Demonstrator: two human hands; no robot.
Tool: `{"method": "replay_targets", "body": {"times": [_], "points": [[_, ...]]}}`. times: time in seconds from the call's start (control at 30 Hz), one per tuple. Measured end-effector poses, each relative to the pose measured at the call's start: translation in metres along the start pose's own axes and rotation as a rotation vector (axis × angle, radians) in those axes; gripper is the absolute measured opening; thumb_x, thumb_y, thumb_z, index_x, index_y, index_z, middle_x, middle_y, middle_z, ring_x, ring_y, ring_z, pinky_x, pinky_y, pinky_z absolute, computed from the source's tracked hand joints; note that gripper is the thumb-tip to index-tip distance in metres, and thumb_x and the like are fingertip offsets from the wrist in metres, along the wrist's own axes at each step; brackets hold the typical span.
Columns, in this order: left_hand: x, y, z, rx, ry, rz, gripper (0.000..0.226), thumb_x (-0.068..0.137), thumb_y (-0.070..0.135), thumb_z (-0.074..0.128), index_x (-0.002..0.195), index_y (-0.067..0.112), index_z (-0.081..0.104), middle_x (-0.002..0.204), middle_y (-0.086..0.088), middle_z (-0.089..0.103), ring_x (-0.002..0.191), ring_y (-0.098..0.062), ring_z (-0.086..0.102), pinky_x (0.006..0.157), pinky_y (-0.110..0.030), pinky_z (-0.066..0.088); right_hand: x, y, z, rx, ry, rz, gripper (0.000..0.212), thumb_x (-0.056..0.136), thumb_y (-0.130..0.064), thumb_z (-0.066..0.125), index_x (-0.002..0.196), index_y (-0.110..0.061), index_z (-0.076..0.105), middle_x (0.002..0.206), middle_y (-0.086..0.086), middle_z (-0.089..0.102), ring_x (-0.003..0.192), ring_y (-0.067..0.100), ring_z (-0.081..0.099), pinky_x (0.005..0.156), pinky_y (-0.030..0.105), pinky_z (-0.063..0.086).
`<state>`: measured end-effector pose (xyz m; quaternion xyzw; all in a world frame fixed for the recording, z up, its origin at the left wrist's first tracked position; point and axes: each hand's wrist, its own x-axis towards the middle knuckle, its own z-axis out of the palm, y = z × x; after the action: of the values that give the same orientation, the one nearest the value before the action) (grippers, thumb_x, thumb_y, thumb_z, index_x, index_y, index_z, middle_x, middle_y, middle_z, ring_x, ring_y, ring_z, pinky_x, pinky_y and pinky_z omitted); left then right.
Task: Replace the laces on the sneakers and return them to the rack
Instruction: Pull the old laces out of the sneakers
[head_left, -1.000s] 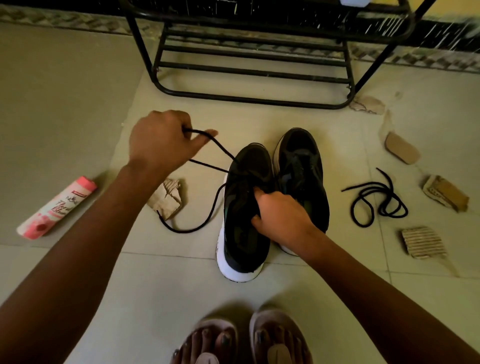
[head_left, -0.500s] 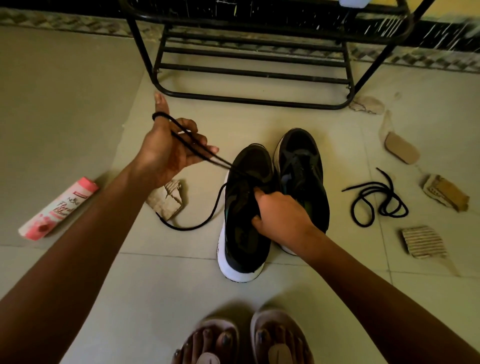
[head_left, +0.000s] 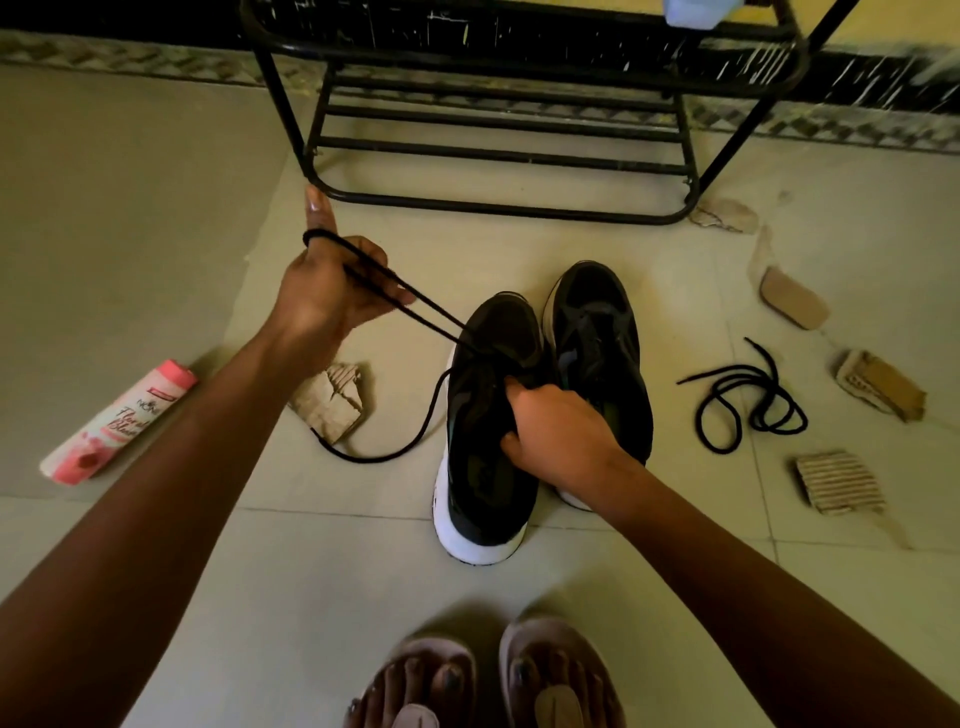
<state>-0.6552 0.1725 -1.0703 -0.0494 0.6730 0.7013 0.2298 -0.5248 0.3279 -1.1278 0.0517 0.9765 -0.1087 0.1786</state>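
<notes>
left hand (head_left: 332, 296) hooks the lace (head_left: 317, 235) (looped over one finger); right hand (head_left: 556, 431) grips a sneaker (head_left: 483, 499).

The only camera rides on the person's head, facing forward and steeply down at the tiled floor (head_left: 130, 208), close above the sneakers (head_left: 488, 483), with their own sandalled feet (head_left: 493, 680) at the bottom edge and the rack (head_left: 493, 208) along the top.

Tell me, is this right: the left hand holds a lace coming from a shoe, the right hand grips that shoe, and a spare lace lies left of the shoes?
Not quite. The head view shows the spare lace right of the shoes, not left. The rest stands: the left hand holds a lace from the shoe, which the right hand grips.
</notes>
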Motion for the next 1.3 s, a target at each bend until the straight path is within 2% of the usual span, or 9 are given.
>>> {"method": "replay_targets", "body": {"times": [0.17, 0.5, 0.6, 0.7, 0.83, 0.93, 1.07, 1.2, 1.3], "points": [[-0.008, 0.004, 0.003, 0.081, -0.019, -0.024, 0.065, 0.091, 0.066, 0.011, 0.064, 0.017, 0.045, 0.048, 0.006, 0.028, 0.044, -0.011, 0.027, 0.044, -0.023, 0.035, 0.000, 0.000, 0.000, -0.003, 0.004, 0.002, 0.042, 0.091, -0.026, 0.051, 0.128, -0.011, 0.042, 0.100, 0.013, 0.061, 0.090, 0.032, 0.063, 0.074, 0.037, 0.050], [-0.010, 0.028, -0.017, 1.412, 0.355, 0.361, 0.066, 0.095, 0.059, 0.021, 0.061, 0.008, 0.047, 0.056, -0.012, 0.046, 0.052, -0.027, 0.043, 0.054, -0.031, 0.031, -0.002, -0.001, -0.001, -0.023, -0.009, -0.007, 0.043, 0.092, -0.027, 0.051, 0.130, -0.010, 0.041, 0.105, 0.014, 0.061, 0.095, 0.033, 0.062, 0.078, 0.037, 0.049], [-0.005, 0.028, -0.021, 1.200, 0.229, 0.200, 0.062, 0.095, 0.058, 0.027, 0.066, 0.009, 0.053, 0.059, -0.010, 0.054, 0.059, -0.026, 0.053, 0.067, -0.034, 0.042, -0.002, -0.001, -0.002, -0.013, -0.018, -0.002, 0.042, 0.092, -0.027, 0.051, 0.129, -0.011, 0.043, 0.105, 0.013, 0.061, 0.095, 0.032, 0.062, 0.078, 0.037, 0.049], [-0.002, 0.025, -0.023, 0.375, -0.100, -0.114, 0.050, 0.099, 0.044, 0.032, 0.066, 0.011, 0.050, 0.053, -0.004, 0.056, 0.070, -0.023, 0.067, 0.091, -0.039, 0.048, -0.002, -0.001, -0.002, -0.005, -0.020, -0.004, 0.040, 0.092, -0.026, 0.051, 0.128, -0.011, 0.043, 0.105, 0.013, 0.061, 0.094, 0.032, 0.062, 0.078, 0.036, 0.049], [-0.002, 0.028, -0.039, -0.127, -0.199, -0.217, 0.054, 0.093, 0.053, 0.036, 0.052, 0.019, 0.038, 0.043, 0.005, 0.030, 0.039, -0.009, 0.038, 0.047, -0.022, 0.049, -0.002, -0.001, -0.002, 0.004, -0.019, -0.001, 0.040, 0.091, -0.026, 0.051, 0.127, -0.011, 0.044, 0.103, 0.012, 0.061, 0.093, 0.031, 0.063, 0.079, 0.037, 0.051], [-0.001, 0.031, -0.049, 0.180, -0.005, 0.041, 0.052, 0.091, 0.055, 0.044, 0.055, 0.019, 0.035, 0.042, 0.009, 0.027, 0.036, -0.007, 0.023, 0.033, -0.017, 0.021, -0.003, 0.000, -0.002, 0.010, -0.022, -0.013, 0.040, 0.091, -0.026, 0.051, 0.127, -0.011, 0.043, 0.102, 0.012, 0.061, 0.092, 0.031, 0.063, 0.074, 0.035, 0.049], [-0.006, 0.034, -0.056, 0.887, 0.353, 0.536, 0.059, 0.084, 0.063, 0.049, 0.055, 0.013, 0.038, 0.042, 0.004, 0.038, 0.042, -0.018, 0.031, 0.046, -0.025, 0.027, -0.003, -0.001, -0.003, 0.008, -0.015, -0.020, 0.041, 0.091, -0.025, 0.051, 0.127, -0.010, 0.043, 0.102, 0.013, 0.061, 0.092, 0.033, 0.063, 0.074, 0.037, 0.049], [0.001, 0.046, -0.073, 1.115, 0.573, 0.593, 0.062, 0.070, 0.082, 0.046, 0.061, 0.021, 0.039, 0.056, -0.009, 0.045, 0.054, -0.030, 0.048, 0.058, -0.043, 0.047, -0.003, 0.000, -0.001, -0.001, -0.012, -0.012, 0.040, 0.091, -0.025, 0.051, 0.127, -0.009, 0.042, 0.100, 0.013, 0.061, 0.091, 0.033, 0.063, 0.071, 0.036, 0.048], [0.003, 0.049, -0.075, 1.167, 0.482, 0.526, 0.047, 0.073, 0.068, 0.060, 0.065, 0.024, 0.043, 0.063, -0.013, 0.053, 0.058, -0.032, 0.050, 0.060, -0.045, 0.049, -0.003, 0.000, -0.002, 0.010, -0.026, -0.005, 0.039, 0.090, -0.028, 0.053, 0.124, -0.010, 0.045, 0.097, 0.011, 0.061, 0.087, 0.030, 0.063, 0.070, 0.035, 0.050]]}}
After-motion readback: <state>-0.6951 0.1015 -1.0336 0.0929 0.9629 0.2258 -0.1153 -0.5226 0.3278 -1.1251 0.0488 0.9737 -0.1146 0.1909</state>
